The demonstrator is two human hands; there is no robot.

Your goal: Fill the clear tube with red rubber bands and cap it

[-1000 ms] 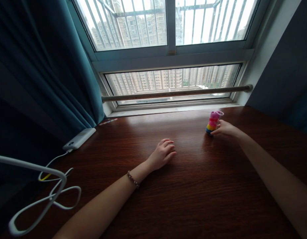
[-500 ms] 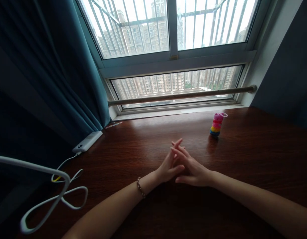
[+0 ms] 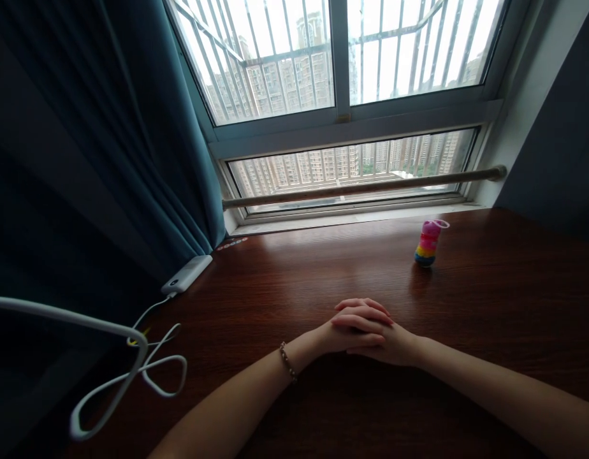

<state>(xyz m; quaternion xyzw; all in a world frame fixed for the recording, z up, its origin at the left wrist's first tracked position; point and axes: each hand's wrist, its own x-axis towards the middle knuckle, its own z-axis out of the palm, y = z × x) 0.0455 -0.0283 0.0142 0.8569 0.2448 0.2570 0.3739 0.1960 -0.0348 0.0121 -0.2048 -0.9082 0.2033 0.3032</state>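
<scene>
Over the dark wooden table [image 3: 285,287], my left hand [image 3: 340,335] and my right hand [image 3: 394,344] are clasped together with fingers interlaced. Each is closed on the other, and no object shows between them. The palms and some of the fingertips are hidden. Around my left wrist is a beaded bracelet [image 3: 287,362]. Beyond my right hand, a small pink, red, yellow and blue bottle-shaped thing [image 3: 427,245] stands upright, with a pale ring at its top. Neither hand touches it.
At the left, a white power bank [image 3: 187,274] with a plugged-in cable lies by the blue curtain [image 3: 180,191]. A thick white cable [image 3: 108,325] loops in the left foreground. A rail [image 3: 371,189] crosses the barred window behind the table.
My fingers were crossed loosely, with the tips pointing up. Now they have folded down into a tight clasp, lower in view. The whole scene has shifted slightly to the right.
</scene>
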